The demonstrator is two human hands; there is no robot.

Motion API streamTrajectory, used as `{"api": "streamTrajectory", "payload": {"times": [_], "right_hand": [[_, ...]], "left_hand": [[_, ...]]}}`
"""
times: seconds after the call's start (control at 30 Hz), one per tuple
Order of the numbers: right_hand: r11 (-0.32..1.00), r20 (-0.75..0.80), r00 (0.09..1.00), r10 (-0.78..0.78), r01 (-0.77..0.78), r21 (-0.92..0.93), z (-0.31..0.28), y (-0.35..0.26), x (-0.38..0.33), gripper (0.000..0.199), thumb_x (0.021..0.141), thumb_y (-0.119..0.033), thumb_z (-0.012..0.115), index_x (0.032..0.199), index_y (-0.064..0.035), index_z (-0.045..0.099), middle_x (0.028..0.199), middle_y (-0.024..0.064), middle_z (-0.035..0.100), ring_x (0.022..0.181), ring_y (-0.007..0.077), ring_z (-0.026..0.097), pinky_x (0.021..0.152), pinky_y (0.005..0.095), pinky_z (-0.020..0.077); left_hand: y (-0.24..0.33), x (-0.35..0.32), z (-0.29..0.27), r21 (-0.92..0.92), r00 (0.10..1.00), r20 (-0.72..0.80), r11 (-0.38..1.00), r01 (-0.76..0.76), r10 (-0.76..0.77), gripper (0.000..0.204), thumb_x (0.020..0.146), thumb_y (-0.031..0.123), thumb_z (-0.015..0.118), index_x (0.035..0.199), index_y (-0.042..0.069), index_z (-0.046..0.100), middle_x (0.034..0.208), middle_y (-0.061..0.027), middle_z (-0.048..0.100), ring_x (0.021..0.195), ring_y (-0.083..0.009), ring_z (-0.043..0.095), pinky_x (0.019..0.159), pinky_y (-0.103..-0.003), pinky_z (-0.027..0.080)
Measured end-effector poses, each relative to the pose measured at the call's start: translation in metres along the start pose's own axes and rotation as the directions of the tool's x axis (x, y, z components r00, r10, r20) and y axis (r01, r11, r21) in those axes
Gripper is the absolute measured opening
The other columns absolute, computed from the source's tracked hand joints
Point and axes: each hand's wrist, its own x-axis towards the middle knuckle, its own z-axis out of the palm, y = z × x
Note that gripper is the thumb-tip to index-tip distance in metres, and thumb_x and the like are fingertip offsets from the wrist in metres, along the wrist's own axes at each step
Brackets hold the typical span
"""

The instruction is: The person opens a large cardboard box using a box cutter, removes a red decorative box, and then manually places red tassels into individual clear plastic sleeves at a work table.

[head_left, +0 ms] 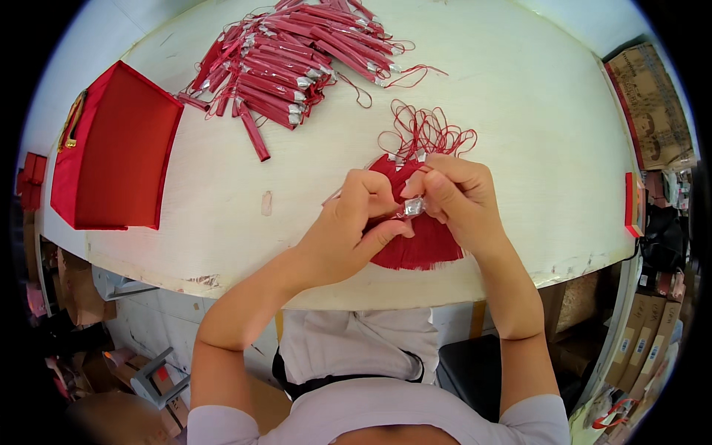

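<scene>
Table (519, 111) pale, round-edged, worn at near rim. Red box (111, 152) at left edge, overhanging. Heap of wrapped red tassels (289, 63) far left of centre. Bunch of loose tassels (419, 241) near front edge, under both hands, cord loops (426, 133) fanned beyond. Left hand (348, 230) pinching tassel top, fingers closed. Right hand (460, 200) gripping small clear wrapper (413, 207) at tassel top, touching left fingertips.

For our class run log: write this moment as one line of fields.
left hand: pinches red tassel | right hand: grips its silver wrap | loops: beyond hands | tassel pile: far side | red box: left
</scene>
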Motion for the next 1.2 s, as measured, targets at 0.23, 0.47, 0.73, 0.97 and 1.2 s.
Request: {"api": "streamTrajectory", "payload": {"times": [0.23, 0.47, 0.73, 0.97, 1.2], "right_hand": [[0.969, -0.044, 0.997, -0.06, 0.069, 0.239, -0.004, 0.008, 0.005, 0.028, 0.09, -0.022, 0.046, 0.072, -0.0022, 0.055, 0.057, -0.0024, 0.045, 0.047, 0.0042, 0.032, 0.043, 0.0189, 0.0257], [0.924, -0.126, 0.973, -0.194, 0.225, 0.308, -0.018, 0.007, 0.006, 0.028, 0.091, -0.026, 0.044, 0.074, -0.0035, 0.05, 0.061, -0.0019, 0.04, 0.05, 0.0059, 0.031, 0.044, 0.0198, 0.0254], [0.682, -0.29, 0.92, -0.265, 0.391, 0.617, -0.063, -0.013, 0.014, 0.035, 0.095, -0.03, 0.027, 0.07, -0.0075, 0.035, 0.063, 0.0003, 0.036, 0.044, 0.007, 0.029, 0.039, 0.02, 0.0245], [0.845, 0.402, 0.905, -0.141, -0.101, 0.525, -0.091, -0.014, -0.008, 0.033, 0.092, -0.023, 0.038, 0.064, -0.0055, 0.039, 0.043, 0.0031, 0.043, 0.027, 0.0115, 0.031, 0.026, 0.024, 0.0244], [0.787, -0.003, 0.888, 0.459, -0.408, -0.463, -0.064, -0.008, 0.02, 0.03, 0.089, -0.023, 0.045, 0.065, -0.0037, 0.046, 0.054, 0.0022, 0.051, 0.037, 0.0065, 0.04, 0.036, 0.0206, 0.0316]], "left_hand": [[0.006, 0.006, -0.005, -0.012, 0.99, 0.093, 0.994, 0.105, -0.104, 0.024, 0.091, 0.023, 0.04, 0.091, 0.002, 0.052, 0.064, -0.0055, 0.048, 0.055, -0.0149, 0.042, 0.056, -0.025, 0.037], [0.005, 0.005, -0.006, 0.004, 0.982, 0.15, 0.994, 0.113, -0.113, 0.013, 0.089, 0.011, 0.04, 0.089, 0.003, 0.05, 0.06, -0.0116, 0.047, 0.05, -0.0222, 0.044, 0.051, -0.032, 0.034], [-0.001, 0.005, -0.008, -0.033, 0.994, 0.077, 0.996, 0.08, -0.077, 0.03, 0.093, 0.027, 0.035, 0.087, 0.004, 0.053, 0.052, -0.003, 0.041, 0.046, -0.0088, 0.036, 0.046, -0.023, 0.03], [-0.018, 0.013, -0.045, -0.538, 0.909, -0.272, 0.833, 0.128, -0.315, 0.03, 0.094, 0.03, 0.035, 0.084, 0.005, 0.049, 0.055, 0.0046, 0.036, 0.047, -0.0034, 0.03, 0.044, -0.019, 0.024], [-0.028, 0.018, -0.057, -0.681, 0.829, -0.368, 0.729, 0.068, -0.421, 0.029, 0.093, 0.03, 0.036, 0.085, 0.005, 0.047, 0.056, 0.0025, 0.033, 0.048, -0.0059, 0.031, 0.045, -0.019, 0.025]]}}
